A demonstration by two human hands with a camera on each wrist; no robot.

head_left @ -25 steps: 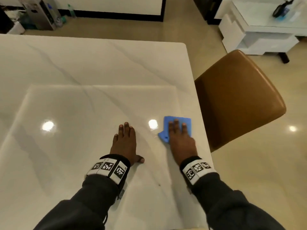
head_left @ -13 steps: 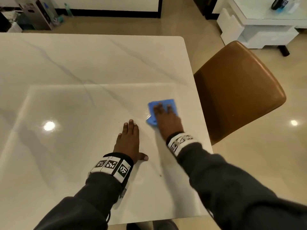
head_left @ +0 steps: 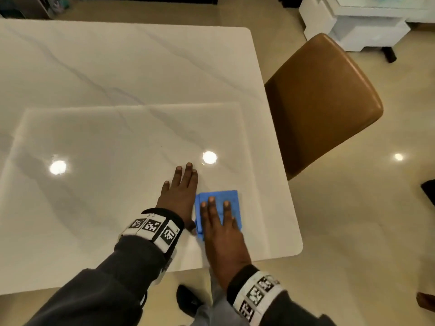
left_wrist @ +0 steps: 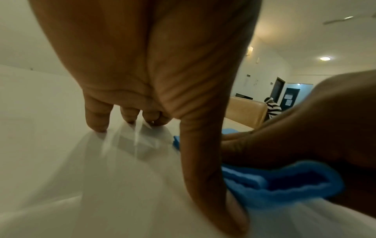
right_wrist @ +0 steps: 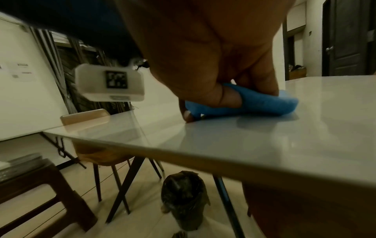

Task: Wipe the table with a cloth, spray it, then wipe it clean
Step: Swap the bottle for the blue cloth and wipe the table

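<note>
One cloth (head_left: 227,203), blue, folded, lay on the worktop (head_left: 122,74) near its front right corner. One worktop, white marble look, glossy. Two hands were on it. The right hand (head_left: 223,234) lay flat on the cloth, fingers straight and slightly spread, pressing it down; from the right wrist view the thumb tucked against the cloth's edge. The left hand (head_left: 180,196) rested flat on the bare worktop just left of the cloth, fingers straight and together, holding nothing; its thumb touched the cloth's left edge. Both wrists wore one marker band each.

One brown chair (head_left: 322,102) stood at the worktop's right side, close to the edge. A second chair (right_wrist: 87,118) showed at the far side in the right wrist view. One bin with a dark bag (right_wrist: 183,199) stood on the floor under the worktop. One white low cabinet (head_left: 357,22) stood well off at the upper right.

The cloth sat near the front edge and a bit in from the right edge. Wide open worktop lay to the left and farther back. Two light reflections (head_left: 57,167) shone on the surface.
</note>
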